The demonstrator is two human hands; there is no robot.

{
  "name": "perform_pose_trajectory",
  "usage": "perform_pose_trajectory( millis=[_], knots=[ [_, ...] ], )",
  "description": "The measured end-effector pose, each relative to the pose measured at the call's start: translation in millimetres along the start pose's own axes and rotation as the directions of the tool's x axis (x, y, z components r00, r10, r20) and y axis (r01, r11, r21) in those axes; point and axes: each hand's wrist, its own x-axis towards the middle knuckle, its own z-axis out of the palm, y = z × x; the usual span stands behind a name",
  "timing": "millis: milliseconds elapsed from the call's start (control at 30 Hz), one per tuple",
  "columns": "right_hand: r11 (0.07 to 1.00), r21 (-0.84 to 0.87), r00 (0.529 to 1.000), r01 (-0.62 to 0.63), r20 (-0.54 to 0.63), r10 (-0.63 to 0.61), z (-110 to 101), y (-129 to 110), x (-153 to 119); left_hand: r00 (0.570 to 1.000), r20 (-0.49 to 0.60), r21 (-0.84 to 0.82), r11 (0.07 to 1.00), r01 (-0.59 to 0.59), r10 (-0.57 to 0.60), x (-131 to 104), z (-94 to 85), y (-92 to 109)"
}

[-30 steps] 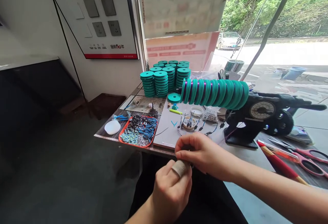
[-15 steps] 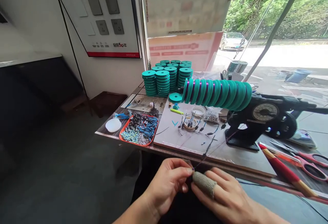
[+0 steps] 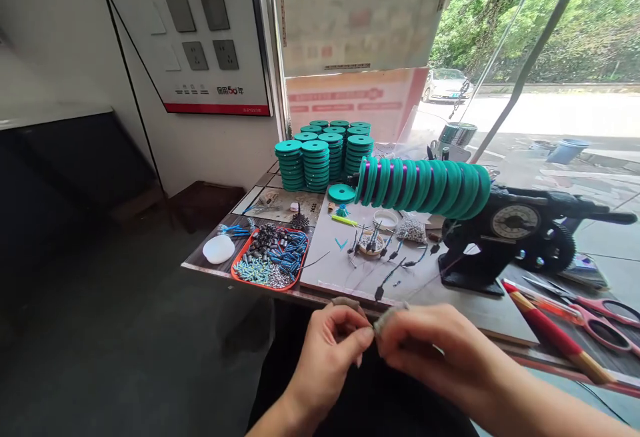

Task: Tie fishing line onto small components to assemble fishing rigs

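Note:
Just in front of the table edge, my left hand [image 3: 333, 347] is closed in a pinch, thumb against forefinger, on what seems to be the end of a thin dark line. My right hand [image 3: 440, 340] almost meets it at the fingertips, its fingers curled inward over something too small to make out. Fabric finger sleeves cover a finger on each hand. The faint line [image 3: 453, 265] slants down toward my hands from a black hand-cranked winder [image 3: 473, 257], whose shaft carries a row of green foam spools [image 3: 425, 187]. A small dark-tipped piece [image 3: 387, 282] lies on the board just beyond my hands.
Stacked green spools [image 3: 315, 167] stand at the back. An orange-rimmed tray [image 3: 235, 277] holds small parts, beside a white round lid [image 3: 219, 249]. A bead bowl [image 3: 370, 244] and a bead bag [image 3: 413, 229] sit on the board. Scissors [image 3: 607, 330] and a red-handled tool [image 3: 550, 330] lie right.
My right hand has turned and lifted, its sleeved finger now curling toward my left fingertips. The dark-tipped piece, earlier hanging near the line, now lies on the board. The view has shifted slightly.

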Motion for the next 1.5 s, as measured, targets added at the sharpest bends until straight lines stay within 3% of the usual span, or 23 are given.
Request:
perform_pose_trajectory(
  millis=[67, 133, 267, 400, 567, 867, 967, 1033, 1133, 1267, 1400, 1500],
  knots=[
    [0.993, -0.102, 0.998, 0.062, 0.035, -0.059, 2.3, 9.6, -18.2, 0.973, 0.096, -0.192, 0.955, 0.226, -0.211, 3.0, 0.1, 1.5],
    [0.989, -0.138, 0.997, 0.060, 0.055, -0.053, 5.8, 21.2, -36.1, 0.928, 0.172, -0.273, 0.889, 0.367, -0.330, 4.4, 1.1, 1.2],
    [0.982, -0.136, 0.992, -0.128, -0.007, 0.128, 14.3, 43.6, -55.5, 0.824, 0.322, -0.291, 0.780, 0.554, -0.466, 2.7, 8.4, -2.7],
    [0.983, 0.010, 0.983, -0.185, 0.018, 0.184, 22.3, 66.5, -53.4, 0.739, 0.348, -0.313, 0.672, 0.671, -0.576, -0.6, 18.4, -8.5],
    [0.979, 0.077, 0.982, -0.189, 0.000, 0.189, 28.8, 83.9, -46.9, 0.729, 0.285, -0.320, 0.655, 0.684, -0.622, -0.2, 22.7, -12.7],
    [0.975, 0.067, 0.976, -0.214, -0.033, 0.216, 27.5, 77.4, -45.1, 0.786, 0.275, -0.224, 0.758, 0.612, -0.553, 4.2, 28.0, -6.6],
    [0.973, 0.081, 0.976, -0.214, -0.020, 0.217, 31.4, 71.4, -52.2, 0.861, 0.219, -0.109, 0.866, 0.488, -0.458, 1.3, 26.1, -8.4],
    [0.972, 0.100, 0.977, -0.210, -0.022, 0.214, 35.5, 67.6, -59.2, 0.943, 0.149, 0.084, 0.954, 0.289, -0.299, -2.6, 23.8, -9.5],
    [0.992, 0.040, 0.991, -0.117, -0.059, 0.119, 40.8, 61.8, -68.5, 0.990, 0.130, 0.359, 0.933, 0.003, -0.053, -9.6, 20.5, -9.3],
    [0.983, -0.175, 0.998, 0.060, -0.002, -0.061, 39.7, 50.7, -70.4, 0.957, 0.216, 0.529, 0.801, -0.280, 0.193, -17.0, 17.3, -8.5],
    [0.947, -0.266, 0.984, 0.178, 0.040, -0.173, 29.7, 33.1, -60.8, 0.853, 0.256, 0.583, 0.632, -0.512, 0.455, -20.8, 15.4, -10.0],
    [0.942, -0.271, 0.978, 0.195, -0.020, -0.208, 19.6, 14.9, -45.0, 0.786, 0.242, 0.609, 0.542, -0.579, 0.569, -22.0, 14.4, -12.4]
  ],
)
